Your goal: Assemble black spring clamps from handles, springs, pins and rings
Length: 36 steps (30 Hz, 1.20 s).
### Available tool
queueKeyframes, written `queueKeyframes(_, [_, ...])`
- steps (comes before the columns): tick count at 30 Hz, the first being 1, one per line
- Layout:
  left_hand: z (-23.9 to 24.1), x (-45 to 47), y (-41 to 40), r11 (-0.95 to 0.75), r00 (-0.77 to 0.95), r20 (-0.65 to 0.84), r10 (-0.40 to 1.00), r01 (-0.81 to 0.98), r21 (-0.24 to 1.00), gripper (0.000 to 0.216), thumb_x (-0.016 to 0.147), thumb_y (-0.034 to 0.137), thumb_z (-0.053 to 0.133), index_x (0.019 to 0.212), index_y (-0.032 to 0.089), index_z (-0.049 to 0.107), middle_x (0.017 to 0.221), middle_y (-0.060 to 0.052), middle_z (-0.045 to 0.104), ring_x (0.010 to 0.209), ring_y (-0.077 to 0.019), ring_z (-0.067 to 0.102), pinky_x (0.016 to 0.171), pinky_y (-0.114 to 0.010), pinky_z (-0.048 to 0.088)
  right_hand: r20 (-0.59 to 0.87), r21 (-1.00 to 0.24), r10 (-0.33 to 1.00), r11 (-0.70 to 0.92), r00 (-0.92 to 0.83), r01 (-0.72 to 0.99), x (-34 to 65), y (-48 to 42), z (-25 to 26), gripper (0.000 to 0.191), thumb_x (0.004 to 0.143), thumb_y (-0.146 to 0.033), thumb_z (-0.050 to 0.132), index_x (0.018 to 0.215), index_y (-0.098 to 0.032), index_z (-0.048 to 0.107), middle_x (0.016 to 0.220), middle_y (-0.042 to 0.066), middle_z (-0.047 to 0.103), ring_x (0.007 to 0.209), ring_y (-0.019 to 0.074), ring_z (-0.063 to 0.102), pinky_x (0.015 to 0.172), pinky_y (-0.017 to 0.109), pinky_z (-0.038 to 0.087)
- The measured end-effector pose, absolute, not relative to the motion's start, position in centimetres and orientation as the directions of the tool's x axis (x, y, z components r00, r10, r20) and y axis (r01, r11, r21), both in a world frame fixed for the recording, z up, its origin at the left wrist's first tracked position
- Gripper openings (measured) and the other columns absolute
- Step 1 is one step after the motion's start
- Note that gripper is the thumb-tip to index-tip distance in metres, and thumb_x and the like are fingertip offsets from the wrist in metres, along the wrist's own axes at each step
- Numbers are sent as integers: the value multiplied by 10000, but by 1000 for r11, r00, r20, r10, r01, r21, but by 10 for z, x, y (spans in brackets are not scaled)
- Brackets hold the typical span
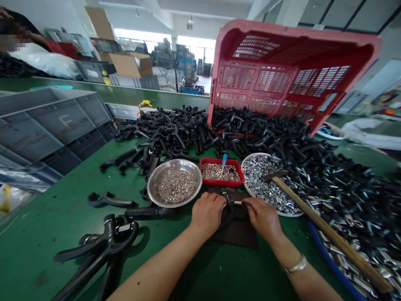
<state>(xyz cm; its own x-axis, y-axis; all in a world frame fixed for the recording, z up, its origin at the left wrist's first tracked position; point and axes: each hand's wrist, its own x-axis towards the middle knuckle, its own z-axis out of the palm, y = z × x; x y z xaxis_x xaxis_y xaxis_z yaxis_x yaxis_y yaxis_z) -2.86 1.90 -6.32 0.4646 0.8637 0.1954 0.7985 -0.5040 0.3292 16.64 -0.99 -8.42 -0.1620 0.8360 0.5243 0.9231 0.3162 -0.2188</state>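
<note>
Above a dark mat [233, 237], a black hand grip strengthener [230, 211] with a coil spring [237, 202] lies between my hands. My left hand [208, 212] is closed around its left side, the fingertips partly hidden. Thumb and forefinger of my right hand [265, 216] pinch at the spring's right end; any smaller part between them is hidden. Just beyond are a metal bowl [151, 193] of small metal pieces, a red tray [203, 182] of pins with a blue-handled screwdriver [224, 159], and a white bowl [250, 193] of shiny parts.
A wooden-handled hammer [326, 228] lies across the white bowl and a blue-rimmed container [330, 259] of metal parts at right. Black handles [175, 129] pile up before a tipped red crate [216, 75]. Assembled hand grips [108, 240] lie front left, near grey crates [53, 121].
</note>
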Motion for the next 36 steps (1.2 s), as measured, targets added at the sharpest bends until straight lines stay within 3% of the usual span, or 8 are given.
queueKeyframes(4, [-63, -28, 18, -506, 464, 203, 862, 795, 334, 256, 881, 304, 346, 897, 233, 591, 874, -36, 594, 818, -190, 464, 669, -287, 363, 420, 21, 847, 351, -326, 936, 158, -11, -76, 288, 765, -39, 385, 887, -132, 629, 779, 98, 644, 748, 202, 588, 678, 312, 466])
queueKeyframes(8, [-61, -28, 18, -496, 446, 217, 868, 793, 355, 235, 870, 295, 372, 880, 231, 598, 863, -36, 597, 827, -189, 477, 673, -280, 376, 294, 95, 885, 348, -360, 933, 160, -9, -68, 346, 725, -4, 408, 960, -138, 624, 776, 85, 643, 719, 188, 581, 649, 285, 459])
queueKeyframes(14, [-51, -30, 21, -444, 482, 164, 861, 552, 706, 171, 838, 274, 445, 862, 213, 603, 853, -3, 614, 781, -141, 533, 694, -245, 390, 464, -329, 852, 419, -242, 846, 154, -12, -52, 221, 820, -225, 491, 996, -180, 616, 924, 79, 647, 881, 186, 576, 791, 340, 457])
queueKeyframes(18, [-46, -28, 22, -124, 506, -1, 862, 212, 969, 149, 802, 251, 487, 773, 140, 582, 707, 4, 590, 656, -98, 510, 639, -209, 390, 496, -671, 864, 444, -85, 594, 131, -14, -51, 125, 806, -255, 535, 867, -214, 637, 841, 40, 643, 803, 154, 595, 716, 296, 494])
queueKeyframes(22, [-45, -27, 18, 257, 499, -239, 833, 32, 966, 171, 754, 287, 543, 723, 118, 540, 649, 20, 554, 500, -42, 401, 484, -165, 310, 457, -745, 887, 421, -64, 518, 122, -13, -52, 90, 796, -254, 545, 795, -206, 621, 776, 30, 614, 754, 151, 583, 675, 288, 489])
queueKeyframes(26, [-49, -27, 17, 420, 536, -386, 751, 63, 905, 278, 699, 387, 595, 786, 126, 556, 703, 12, 591, 434, -18, 309, 398, -152, 192, 408, -724, 905, 400, -118, 562, 125, -14, -53, 114, 823, -261, 491, 790, -199, 580, 787, 33, 591, 741, 145, 566, 646, 267, 473])
queueKeyframes(31, [-51, -32, 29, 43, 458, -142, 878, 219, 975, 168, 767, 268, 540, 830, 139, 627, 808, -30, 649, 656, -92, 535, 609, -206, 416, 447, -551, 893, 325, -57, 768, 132, -15, -64, 146, 848, -247, 426, 798, -189, 550, 777, 48, 586, 754, 165, 558, 682, 291, 456])
queueKeyframes(36, [-55, -41, 37, -369, 382, 180, 906, 511, 776, 197, 808, 179, 477, 913, 205, 642, 923, -13, 644, 873, -141, 557, 817, -264, 415, 420, -293, 897, 275, -135, 916, 135, -16, -80, 153, 849, -231, 425, 816, -184, 566, 801, 64, 601, 795, 193, 553, 719, 312, 440])
